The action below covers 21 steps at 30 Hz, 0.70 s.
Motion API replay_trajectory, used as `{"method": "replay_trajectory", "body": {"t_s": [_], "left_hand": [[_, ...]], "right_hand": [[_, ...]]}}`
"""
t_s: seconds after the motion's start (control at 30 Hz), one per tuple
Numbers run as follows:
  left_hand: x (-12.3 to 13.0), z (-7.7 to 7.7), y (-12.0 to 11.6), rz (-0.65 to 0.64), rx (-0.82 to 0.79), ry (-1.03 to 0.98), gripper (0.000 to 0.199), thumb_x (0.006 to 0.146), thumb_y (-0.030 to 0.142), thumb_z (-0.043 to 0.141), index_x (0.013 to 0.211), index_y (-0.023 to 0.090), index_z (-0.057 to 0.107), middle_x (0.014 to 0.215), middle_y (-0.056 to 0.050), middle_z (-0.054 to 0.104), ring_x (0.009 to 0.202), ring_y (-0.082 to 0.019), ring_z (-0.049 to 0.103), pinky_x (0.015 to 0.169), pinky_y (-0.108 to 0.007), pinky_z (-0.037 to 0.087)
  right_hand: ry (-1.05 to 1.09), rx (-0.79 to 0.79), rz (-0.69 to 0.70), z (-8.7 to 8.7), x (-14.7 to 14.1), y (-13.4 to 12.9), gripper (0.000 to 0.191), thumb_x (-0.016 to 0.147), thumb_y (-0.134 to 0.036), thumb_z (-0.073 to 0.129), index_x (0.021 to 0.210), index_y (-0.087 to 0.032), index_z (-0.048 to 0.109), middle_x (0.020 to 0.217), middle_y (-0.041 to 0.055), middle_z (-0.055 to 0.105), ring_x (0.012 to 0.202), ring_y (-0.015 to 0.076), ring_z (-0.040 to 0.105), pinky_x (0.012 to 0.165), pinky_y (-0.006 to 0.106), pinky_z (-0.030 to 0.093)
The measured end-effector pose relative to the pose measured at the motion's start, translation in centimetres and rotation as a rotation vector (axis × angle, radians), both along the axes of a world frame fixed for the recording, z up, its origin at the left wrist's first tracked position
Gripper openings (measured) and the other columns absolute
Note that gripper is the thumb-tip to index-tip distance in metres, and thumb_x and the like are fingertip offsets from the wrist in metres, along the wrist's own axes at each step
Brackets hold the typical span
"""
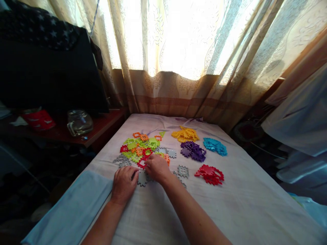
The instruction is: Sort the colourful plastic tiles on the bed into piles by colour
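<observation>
My right hand (158, 167) reaches into a mixed heap of flat plastic interlocking tiles, its fingers pinched at the edge of a red tile (141, 163). My left hand (124, 182) rests on the cloth at the heap's near side, fingers curled in. Whatever it may hold is hidden. Beside its thumb lies a grey tile (142, 179), partly under the right hand. Lime green tiles (132, 145), orange tiles (143, 137) and more grey tiles (124, 161) make up the heap. Another grey tile (183, 171) lies right of my right hand.
Single-colour piles stand to the right: yellow tiles (185, 134), purple tiles (193, 150), blue tiles (215, 146) and red tiles (209, 174). A folded light-blue cloth (74, 207) lies along the left edge. Further left, a glass jar (80, 123) stands on a brown desk (112, 119).
</observation>
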<state>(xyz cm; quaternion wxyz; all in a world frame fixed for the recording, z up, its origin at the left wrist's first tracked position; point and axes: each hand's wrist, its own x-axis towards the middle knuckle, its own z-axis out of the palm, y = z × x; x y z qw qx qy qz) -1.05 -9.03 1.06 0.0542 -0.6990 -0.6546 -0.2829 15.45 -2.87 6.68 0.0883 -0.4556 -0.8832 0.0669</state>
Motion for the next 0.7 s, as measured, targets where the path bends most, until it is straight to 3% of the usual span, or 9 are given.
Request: {"method": "replay_trajectory", "body": {"t_s": [0.1, 0.2, 0.4, 0.57, 0.7], "left_hand": [[-0.5, -0.4, 0.3, 0.034, -0.003, -0.026, 0.020, 0.088, 0.031, 0.049, 0.084, 0.024, 0.067, 0.087, -0.004, 0.070, 0.087, -0.022, 0.062, 0.080, -0.037, 0.044], [-0.6, -0.7, 0.5, 0.041, 0.006, -0.043, 0.021, 0.088, 0.031, 0.047, 0.083, 0.024, 0.066, 0.087, -0.004, 0.070, 0.086, -0.021, 0.062, 0.080, -0.036, 0.043], [-0.6, -1.0, 0.6, 0.031, 0.039, -0.048, 0.021, 0.088, 0.032, 0.047, 0.084, 0.024, 0.066, 0.086, -0.004, 0.070, 0.085, -0.021, 0.062, 0.078, -0.036, 0.045], [-0.8, -1.2, 0.7, 0.018, 0.064, -0.038, 0.022, 0.089, 0.033, 0.047, 0.084, 0.023, 0.066, 0.086, -0.004, 0.070, 0.084, -0.020, 0.063, 0.078, -0.035, 0.046], [-0.9, -1.1, 0.8, 0.011, 0.055, -0.009, 0.023, 0.088, 0.033, 0.047, 0.083, 0.024, 0.067, 0.088, -0.003, 0.071, 0.085, -0.021, 0.064, 0.078, -0.034, 0.046]], "right_hand": [[-0.047, 0.009, 0.001, -0.4, -2.0, 0.9, 0.029, 0.087, -0.038, 0.057, 0.099, -0.020, 0.075, 0.104, 0.0106, 0.068, 0.103, 0.0242, 0.058, 0.084, 0.032, 0.047], [-0.067, -0.014, -0.032, -1.2, -3.1, 1.2, 0.029, 0.086, -0.031, 0.054, 0.099, -0.015, 0.075, 0.104, 0.0138, 0.067, 0.102, 0.0258, 0.059, 0.084, 0.034, 0.047], [0.011, -0.064, -0.109, -1.1, -3.2, 1.4, 0.027, 0.084, -0.024, 0.054, 0.098, -0.015, 0.074, 0.106, 0.0128, 0.068, 0.102, 0.0232, 0.060, 0.082, 0.029, 0.045], [0.260, -0.227, -0.228, 0.4, 0.4, 1.2, 0.022, 0.084, -0.024, 0.052, 0.084, -0.021, 0.074, 0.093, 0.0036, 0.071, 0.084, 0.0152, 0.061, 0.069, 0.023, 0.040], [0.350, -0.226, -0.332, 0.1, 6.8, 1.0, 0.027, 0.085, -0.022, 0.047, 0.073, -0.018, 0.071, 0.077, 0.0025, 0.069, 0.072, 0.0138, 0.058, 0.062, 0.022, 0.036]]}}
